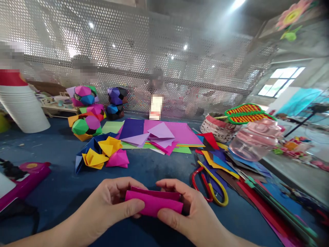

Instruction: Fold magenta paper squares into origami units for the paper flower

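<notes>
A folded magenta paper (154,203) is held low at the middle, its long edges parted at the top. My left hand (115,202) grips its left end, thumb on the front face and fingers behind. At the right end my right hand (183,209) pinches it the same way. Behind my left hand lie folded yellow pieces (95,159), a pink piece (117,158) and a dark blue one (88,148). Farther back, lilac folded papers (161,133) rest on a stack of coloured sheets (183,133).
Scissors (210,183) with red and yellow handles lie right of my right hand, by paper strips (221,164). A pink bottle (253,140) and a basket (218,127) stand behind. Paper balls (87,125) and stacked cups (24,106) are left; a magenta tool (28,178) lies nearer.
</notes>
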`<state>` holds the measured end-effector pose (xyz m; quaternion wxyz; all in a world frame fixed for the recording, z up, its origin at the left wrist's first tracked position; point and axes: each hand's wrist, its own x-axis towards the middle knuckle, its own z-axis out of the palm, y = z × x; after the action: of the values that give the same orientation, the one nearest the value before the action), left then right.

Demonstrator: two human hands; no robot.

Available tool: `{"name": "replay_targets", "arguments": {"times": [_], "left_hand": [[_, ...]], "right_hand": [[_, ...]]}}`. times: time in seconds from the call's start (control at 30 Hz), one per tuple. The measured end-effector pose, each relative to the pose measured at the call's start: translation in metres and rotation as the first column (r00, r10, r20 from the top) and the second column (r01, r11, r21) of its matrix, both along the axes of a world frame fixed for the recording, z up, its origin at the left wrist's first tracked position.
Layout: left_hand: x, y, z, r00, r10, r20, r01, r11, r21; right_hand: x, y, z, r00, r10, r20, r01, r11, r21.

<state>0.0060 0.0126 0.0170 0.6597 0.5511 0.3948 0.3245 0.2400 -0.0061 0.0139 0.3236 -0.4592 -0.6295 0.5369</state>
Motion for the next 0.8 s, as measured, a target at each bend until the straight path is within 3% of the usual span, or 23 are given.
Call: {"name": "replay_targets", "arguments": {"times": [0.07,0.17,0.8], "left_hand": [[0.0003,0.0012,-0.0002,1.000,0.009,-0.008,-0.009,1.000,-0.001],[0.0003,0.0014,-0.0019,0.999,0.023,-0.040,-0.023,1.000,-0.014],[0.0035,-0.0030,-0.0041,0.991,0.062,-0.117,-0.072,0.993,-0.088]], "right_hand": [[-0.0016,0.0000,0.0008,0.996,-0.037,-0.081,0.028,0.994,-0.108],[-0.0027,0.0005,0.0011,0.990,-0.049,-0.129,0.027,0.985,-0.169],[-0.0052,-0.0012,-0.0005,0.993,-0.069,-0.091,0.047,0.974,-0.223]]}}
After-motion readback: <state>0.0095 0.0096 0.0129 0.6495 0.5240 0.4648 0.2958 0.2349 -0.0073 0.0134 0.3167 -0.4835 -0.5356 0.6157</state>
